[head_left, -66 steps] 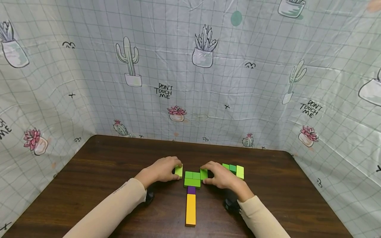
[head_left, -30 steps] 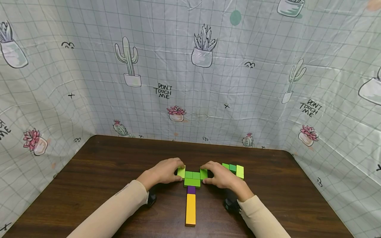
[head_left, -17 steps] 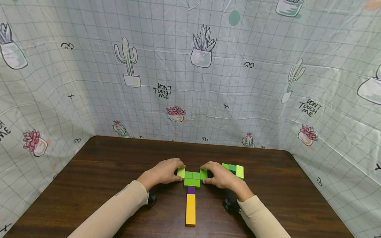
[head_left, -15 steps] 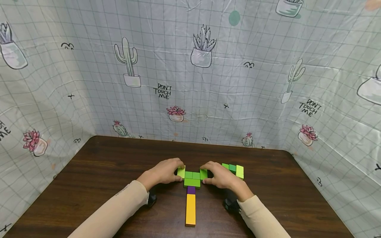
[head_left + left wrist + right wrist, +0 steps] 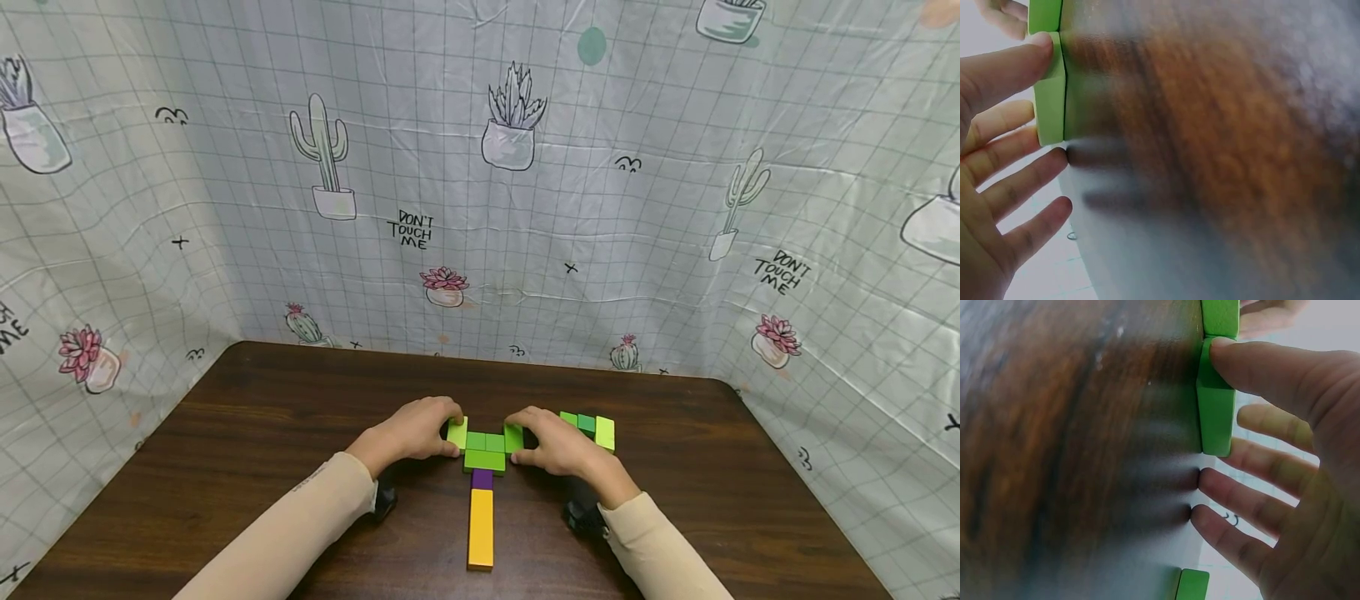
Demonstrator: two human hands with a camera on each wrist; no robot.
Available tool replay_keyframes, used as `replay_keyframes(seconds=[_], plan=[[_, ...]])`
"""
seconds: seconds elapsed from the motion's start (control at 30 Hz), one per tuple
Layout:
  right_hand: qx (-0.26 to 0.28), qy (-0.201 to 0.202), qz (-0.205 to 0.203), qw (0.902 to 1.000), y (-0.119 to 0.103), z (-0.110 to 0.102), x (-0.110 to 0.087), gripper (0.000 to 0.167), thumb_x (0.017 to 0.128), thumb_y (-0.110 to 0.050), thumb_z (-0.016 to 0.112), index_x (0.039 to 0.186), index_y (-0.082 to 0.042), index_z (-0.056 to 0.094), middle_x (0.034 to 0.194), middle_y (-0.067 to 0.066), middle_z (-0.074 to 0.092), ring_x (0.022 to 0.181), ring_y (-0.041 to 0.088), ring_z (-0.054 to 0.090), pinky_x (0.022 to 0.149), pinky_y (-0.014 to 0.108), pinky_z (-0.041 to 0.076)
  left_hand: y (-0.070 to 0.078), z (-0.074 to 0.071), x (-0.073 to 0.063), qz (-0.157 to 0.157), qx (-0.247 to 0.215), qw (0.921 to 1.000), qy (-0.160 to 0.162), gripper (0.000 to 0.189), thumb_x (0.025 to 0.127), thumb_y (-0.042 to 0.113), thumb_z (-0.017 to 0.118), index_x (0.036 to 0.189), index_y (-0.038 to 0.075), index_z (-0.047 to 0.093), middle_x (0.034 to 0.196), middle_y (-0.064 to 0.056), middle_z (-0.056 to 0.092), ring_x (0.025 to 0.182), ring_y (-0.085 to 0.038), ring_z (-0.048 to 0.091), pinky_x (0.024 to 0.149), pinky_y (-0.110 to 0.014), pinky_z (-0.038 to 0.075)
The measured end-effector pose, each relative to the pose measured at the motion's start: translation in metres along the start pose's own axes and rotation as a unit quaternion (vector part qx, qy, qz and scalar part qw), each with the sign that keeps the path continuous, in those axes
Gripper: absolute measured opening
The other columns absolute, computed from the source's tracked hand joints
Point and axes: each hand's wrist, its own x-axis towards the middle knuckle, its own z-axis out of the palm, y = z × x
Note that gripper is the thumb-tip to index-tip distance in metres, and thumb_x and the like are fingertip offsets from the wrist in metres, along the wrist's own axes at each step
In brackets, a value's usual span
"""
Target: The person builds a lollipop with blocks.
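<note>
On the brown worktop [image 5: 300, 392]: left hand [image 5: 414, 429], fingers parted, pinches a yellow-green block [image 5: 457, 434]; right hand [image 5: 558, 442], likewise, pinches a green block [image 5: 513, 438]; central green blocks [image 5: 484, 460] touch both; purple block [image 5: 482, 479] and orange bar [image 5: 481, 529] lie nearer.

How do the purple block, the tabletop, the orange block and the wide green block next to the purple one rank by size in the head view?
Largest to smallest:
Tabletop
Orange block
Wide green block
Purple block
</note>
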Motion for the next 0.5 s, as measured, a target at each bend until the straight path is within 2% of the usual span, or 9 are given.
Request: replay_keyframes(seconds=[0.27,0.5], plan=[[0.038,0.008,-0.003,0.9992,0.001,-0.008,-0.004,0.056,0.086,-0.035,0.071,0.133,-0.009,0.053,0.134,0.006,0.051,0.124,0.024,0.047,0.099,0.045,0.041,0.0,-0.001,0.0,-0.007,-0.005,1.0,-0.002,0.045,0.081,0.035,0.077,0.116,0.011,0.063,0.119,-0.004,0.059,0.107,-0.022,0.056,0.089,-0.039,0.047],[0.037,0.036,0.025,0.9983,0.014,-0.021,-0.011,0.058,0.087,-0.037,0.07,0.134,-0.006,0.054,0.133,0.008,0.054,0.125,0.029,0.048,0.1,0.049,0.04,0.001,-0.002,0.0,-0.007,-0.01,0.9999,-0.005,0.045,0.081,0.034,0.077,0.117,0.01,0.063,0.119,-0.005,0.059,0.107,-0.022,0.056,0.089,-0.039,0.047]])
